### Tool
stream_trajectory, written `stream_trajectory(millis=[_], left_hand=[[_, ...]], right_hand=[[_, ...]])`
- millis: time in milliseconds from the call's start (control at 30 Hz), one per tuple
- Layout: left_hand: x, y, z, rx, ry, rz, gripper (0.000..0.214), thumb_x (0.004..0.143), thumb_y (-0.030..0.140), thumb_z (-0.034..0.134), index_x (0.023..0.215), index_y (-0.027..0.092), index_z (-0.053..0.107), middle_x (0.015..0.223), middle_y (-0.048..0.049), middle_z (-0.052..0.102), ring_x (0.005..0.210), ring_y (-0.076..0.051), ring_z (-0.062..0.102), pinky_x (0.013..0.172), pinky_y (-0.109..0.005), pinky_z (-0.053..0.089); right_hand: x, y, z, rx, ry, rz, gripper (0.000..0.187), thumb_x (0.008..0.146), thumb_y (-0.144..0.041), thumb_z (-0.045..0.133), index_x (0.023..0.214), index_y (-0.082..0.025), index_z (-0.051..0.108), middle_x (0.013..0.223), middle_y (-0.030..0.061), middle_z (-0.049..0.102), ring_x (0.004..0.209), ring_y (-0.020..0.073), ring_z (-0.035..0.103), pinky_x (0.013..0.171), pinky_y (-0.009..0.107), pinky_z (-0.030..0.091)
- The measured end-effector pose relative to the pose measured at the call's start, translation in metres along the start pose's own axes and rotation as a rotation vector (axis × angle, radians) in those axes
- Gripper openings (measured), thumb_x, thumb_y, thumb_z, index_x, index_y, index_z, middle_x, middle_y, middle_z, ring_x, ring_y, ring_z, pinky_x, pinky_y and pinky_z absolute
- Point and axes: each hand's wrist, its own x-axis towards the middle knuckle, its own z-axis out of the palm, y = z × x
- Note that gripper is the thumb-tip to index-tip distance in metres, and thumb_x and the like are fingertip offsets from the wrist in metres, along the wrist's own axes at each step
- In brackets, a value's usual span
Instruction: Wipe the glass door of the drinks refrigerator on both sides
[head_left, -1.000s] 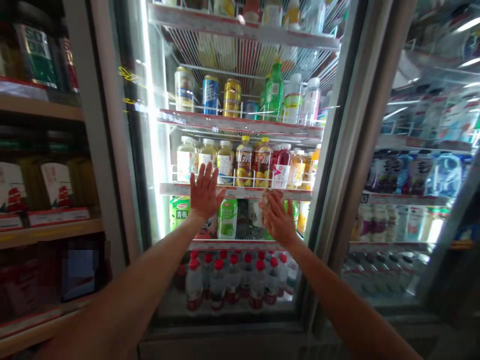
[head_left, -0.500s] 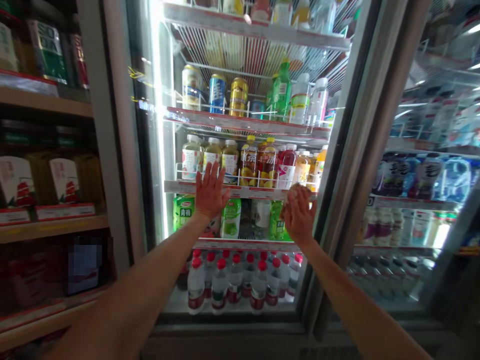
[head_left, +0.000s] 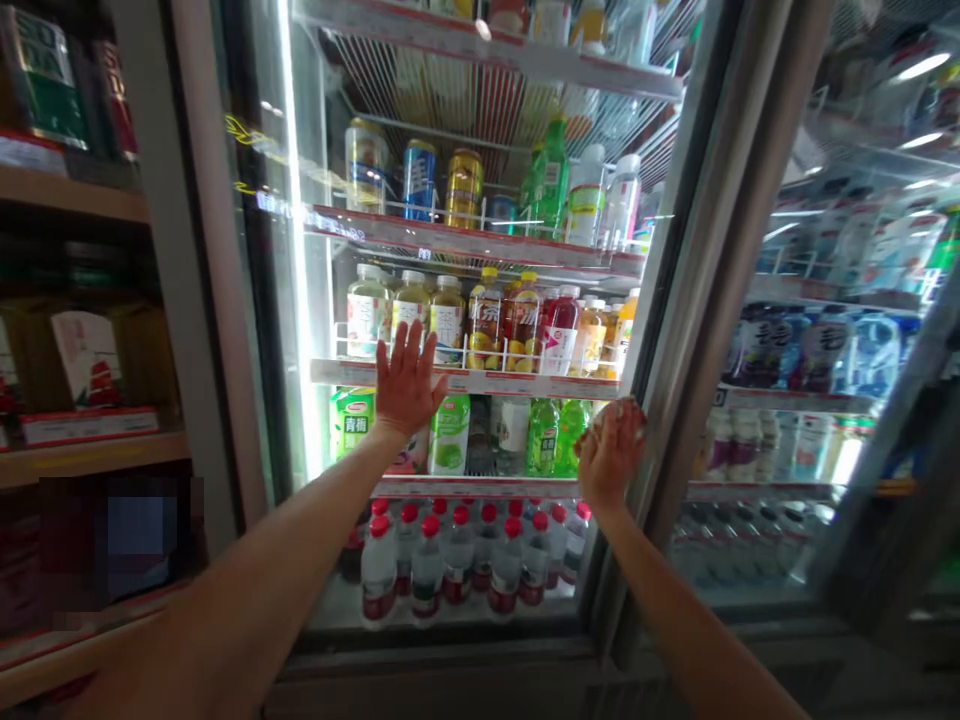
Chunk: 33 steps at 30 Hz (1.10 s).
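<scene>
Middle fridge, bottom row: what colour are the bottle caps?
The caps are red, seen best in the head view.

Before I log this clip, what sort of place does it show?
Probably a shop or supermarket: there's a lit, glass-fronted cooler stocked with rows of bottles and cans, with what look like price strips running below the rows.

One left hand (head_left: 406, 385), one right hand (head_left: 606, 465), one cloth (head_left: 634, 412). At least three cans (head_left: 464, 185). In the front row beneath: three pale bottles (head_left: 368, 318), two yellow-capped bottles (head_left: 485, 322), one red bottle (head_left: 560, 325). More than ten red-capped bottles (head_left: 428, 570), the back ones too hidden to count.
</scene>
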Motion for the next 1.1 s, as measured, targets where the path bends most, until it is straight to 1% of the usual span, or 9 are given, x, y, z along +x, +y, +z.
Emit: stream_trajectory(millis=[133, 233, 400, 467, 600, 667, 867, 1033, 1100], left_hand=[[-0.002, 0.001, -0.001, -0.025, 0.004, -0.015, 0.060, 0.088, 0.039, 0.041, 0.142, 0.019, 0.027, 0.150, -0.0101, 0.023, 0.141, -0.023, 0.008, 0.115, -0.048, 0.003], [-0.006, 0.001, -0.003, -0.022, -0.016, -0.006, 0.058, 0.089, 0.040, 0.040, 0.142, 0.019, 0.027, 0.150, -0.0096, 0.023, 0.141, -0.021, 0.007, 0.116, -0.046, 0.003], [-0.013, 0.000, -0.002, 0.010, -0.023, 0.015, 0.057, 0.090, 0.038, 0.038, 0.142, 0.017, 0.027, 0.149, -0.0108, 0.024, 0.140, -0.020, 0.005, 0.116, -0.045, 0.002], [-0.014, 0.000, -0.002, 0.002, -0.017, 0.010, 0.058, 0.089, 0.038, 0.038, 0.142, 0.017, 0.027, 0.149, -0.0104, 0.023, 0.141, -0.020, 0.006, 0.116, -0.044, 0.002], [-0.014, 0.000, -0.003, -0.007, -0.048, -0.003, 0.057, 0.089, 0.039, 0.037, 0.141, 0.017, 0.029, 0.150, -0.0098, 0.024, 0.141, -0.021, 0.007, 0.116, -0.045, 0.002], [-0.015, 0.000, -0.004, 0.013, -0.067, 0.005, 0.056, 0.089, 0.039, 0.036, 0.141, 0.016, 0.030, 0.149, -0.0105, 0.025, 0.141, -0.020, 0.007, 0.116, -0.044, 0.002], [-0.017, 0.002, -0.002, 0.089, -0.090, 0.001, 0.057, 0.090, 0.042, 0.032, 0.140, 0.014, 0.030, 0.149, -0.0120, 0.027, 0.141, -0.020, 0.003, 0.115, -0.045, 0.002], [-0.017, 0.003, 0.000, 0.107, -0.120, -0.007, 0.058, 0.091, 0.045, 0.026, 0.140, 0.014, 0.030, 0.149, -0.0114, 0.026, 0.141, -0.019, 0.002, 0.115, -0.045, 0.001], [-0.017, 0.004, -0.001, 0.113, -0.130, -0.011, 0.058, 0.091, 0.044, 0.025, 0.140, 0.015, 0.029, 0.150, -0.0110, 0.026, 0.141, -0.019, 0.001, 0.115, -0.044, 0.000]], right_hand=[[-0.008, -0.043, 0.006, 0.126, -0.170, -0.297, 0.053, 0.086, -0.018, 0.042, 0.138, -0.023, 0.036, 0.143, 0.0128, 0.039, 0.139, 0.0244, 0.022, 0.109, 0.053, 0.021], [0.002, -0.046, 0.006, 0.152, -0.256, -0.512, 0.051, 0.085, -0.019, 0.044, 0.135, -0.027, 0.040, 0.140, 0.0071, 0.045, 0.138, 0.0202, 0.026, 0.113, 0.049, 0.012], [0.048, -0.020, 0.014, 0.058, 0.029, -0.079, 0.055, 0.088, -0.023, 0.038, 0.141, -0.019, 0.029, 0.145, 0.0148, 0.034, 0.138, 0.0259, 0.024, 0.108, 0.055, 0.018], [0.055, -0.032, 0.017, 0.078, 0.005, -0.066, 0.056, 0.087, -0.022, 0.038, 0.142, -0.018, 0.027, 0.146, 0.0153, 0.032, 0.139, 0.0272, 0.022, 0.107, 0.055, 0.020], [0.048, -0.063, 0.013, 0.159, -0.289, -0.663, 0.054, 0.085, -0.018, 0.042, 0.137, -0.028, 0.036, 0.143, 0.0038, 0.040, 0.138, 0.0204, 0.024, 0.113, 0.048, 0.011], [0.050, -0.058, 0.008, 0.168, -0.331, -0.808, 0.053, 0.084, -0.017, 0.043, 0.135, -0.030, 0.038, 0.141, 0.0014, 0.042, 0.136, 0.0184, 0.027, 0.114, 0.047, 0.009], [0.059, -0.037, 0.016, 0.106, -0.030, -0.128, 0.056, 0.085, -0.023, 0.041, 0.140, -0.016, 0.032, 0.147, 0.0154, 0.030, 0.137, 0.0293, 0.023, 0.105, 0.056, 0.021], [0.038, -0.064, 0.010, 0.231, -0.378, -0.766, 0.051, 0.083, -0.019, 0.047, 0.133, -0.029, 0.042, 0.141, 0.0047, 0.042, 0.135, 0.0208, 0.030, 0.111, 0.050, 0.014], [0.052, -0.058, 0.011, 0.201, -0.327, -0.643, 0.051, 0.083, -0.021, 0.047, 0.134, -0.024, 0.042, 0.143, 0.0080, 0.040, 0.136, 0.0225, 0.028, 0.110, 0.051, 0.013]])
